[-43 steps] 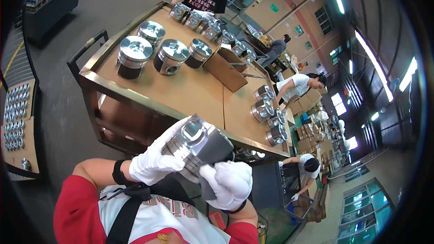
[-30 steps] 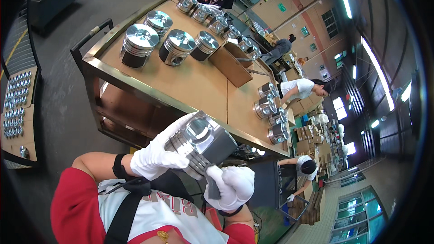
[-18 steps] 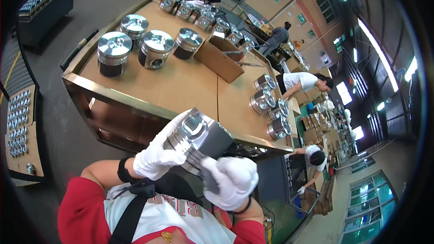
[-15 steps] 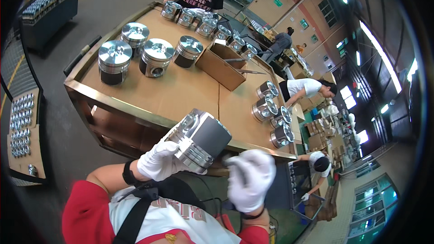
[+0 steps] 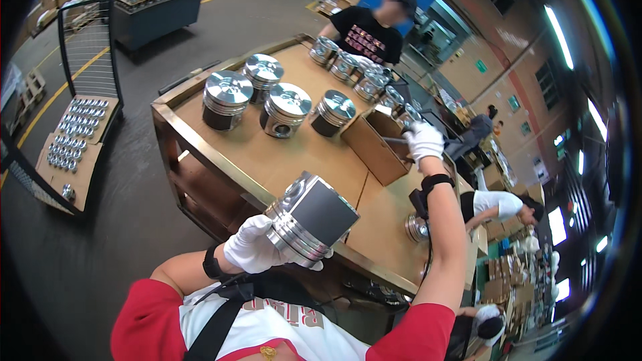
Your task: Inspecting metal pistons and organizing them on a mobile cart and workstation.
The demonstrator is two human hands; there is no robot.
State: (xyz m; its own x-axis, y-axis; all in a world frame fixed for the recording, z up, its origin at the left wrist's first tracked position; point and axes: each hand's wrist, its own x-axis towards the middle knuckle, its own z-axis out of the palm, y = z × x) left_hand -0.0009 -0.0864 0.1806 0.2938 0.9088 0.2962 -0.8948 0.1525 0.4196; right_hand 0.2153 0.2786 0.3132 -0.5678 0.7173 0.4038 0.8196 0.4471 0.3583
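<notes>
My left hand (image 5: 253,246), in a white glove, grips a metal piston (image 5: 318,217) tilted on its side in front of the table's near edge. Its dark grey skirt faces up and its shiny ring grooves lie toward the glove. My right hand (image 5: 425,143), also gloved, is stretched out over an open cardboard box (image 5: 376,154) on the table. Its fingers are closed round the end of a thin rod-shaped tool (image 5: 395,140); the tool's exact kind is unclear. Several pistons (image 5: 286,108) stand upright left of the box.
The brown-topped table (image 5: 314,154) has a raised metal rim. More pistons (image 5: 370,84) line its far side, where a person in a black shirt (image 5: 366,33) stands. Another piston (image 5: 416,228) shows beside my right forearm. Carts with pistons (image 5: 79,127) stand at left; other people are at right.
My right hand has gone from near the held piston up and forward to the box. The left hand still holds the piston. The whole view has swung, shifting the table rightward.
</notes>
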